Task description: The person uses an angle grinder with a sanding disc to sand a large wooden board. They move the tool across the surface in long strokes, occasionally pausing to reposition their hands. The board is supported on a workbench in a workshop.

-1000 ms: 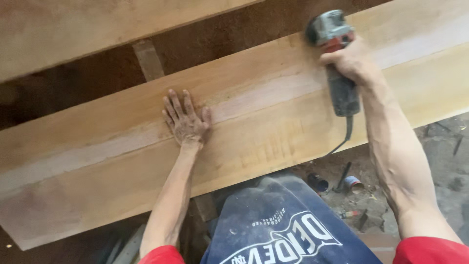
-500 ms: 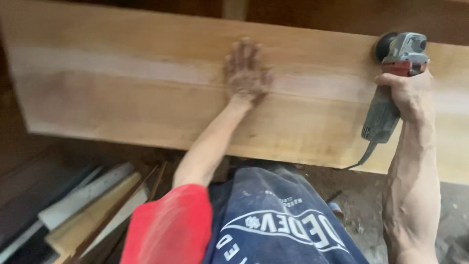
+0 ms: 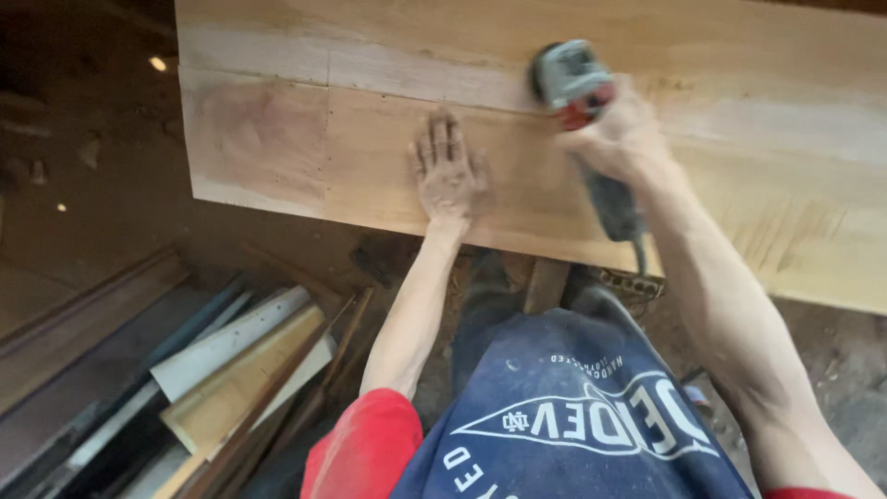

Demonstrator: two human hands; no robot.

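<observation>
Two bare hands work on a wide wooden plank [image 3: 739, 139] that runs across the upper part of the head view. The left hand [image 3: 448, 171] lies flat on the plank with its fingers spread wide, palm down, holding nothing, close to the plank's near edge. Just to the right of it, the right hand [image 3: 617, 139] is wrapped tightly around the body of a grey and red angle grinder [image 3: 577, 83], whose head rests against the plank's surface; the tool looks blurred. Its dark cable [image 3: 639, 254] drops over the plank's near edge. Below the plank and to the left, a stack of boards and offcuts [image 3: 222, 370] lies on the dark ground. The person wears red sleeves and a blue apron [image 3: 564, 416].
</observation>
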